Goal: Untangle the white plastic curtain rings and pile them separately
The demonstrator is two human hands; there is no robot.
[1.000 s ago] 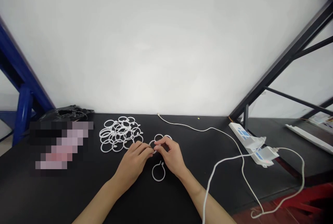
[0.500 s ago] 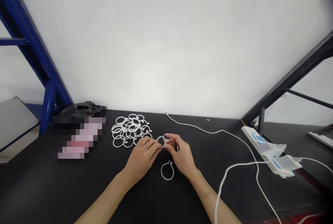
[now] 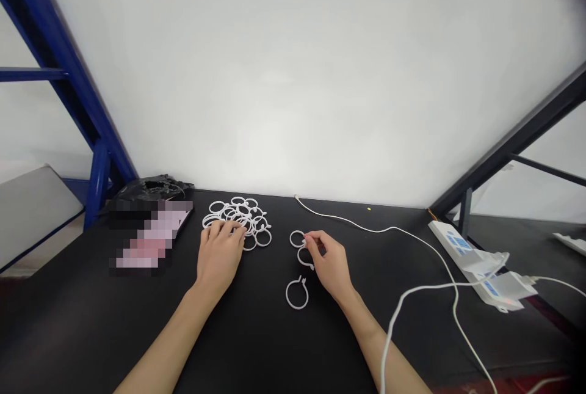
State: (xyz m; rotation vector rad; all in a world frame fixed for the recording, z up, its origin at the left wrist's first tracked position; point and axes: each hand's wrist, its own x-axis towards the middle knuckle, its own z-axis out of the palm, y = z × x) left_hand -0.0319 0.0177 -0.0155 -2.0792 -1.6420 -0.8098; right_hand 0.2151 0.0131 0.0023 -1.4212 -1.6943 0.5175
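My left hand rests on the near side of a pile of white clasp rings, its fingers loosely spread and touching them. Whether a ring is between its fingertips is hidden. With thumb and forefinger pinched, my right hand holds a white clasp ring by its right edge, at the table. Just below, a second white ring lies partly behind the right hand's fingers. Nearer to me is a third ring, lying flat with its clasp open at the top.
A white cable runs across the black table to the right. A white power strip with plugs lies at the right. At the left are a black plastic bag and a blurred pinkish object. Blue and dark frame bars flank the table.
My left hand has let go of the ring between both hands and moved left onto the pile. My right hand keeps a ring, now lower at the table.
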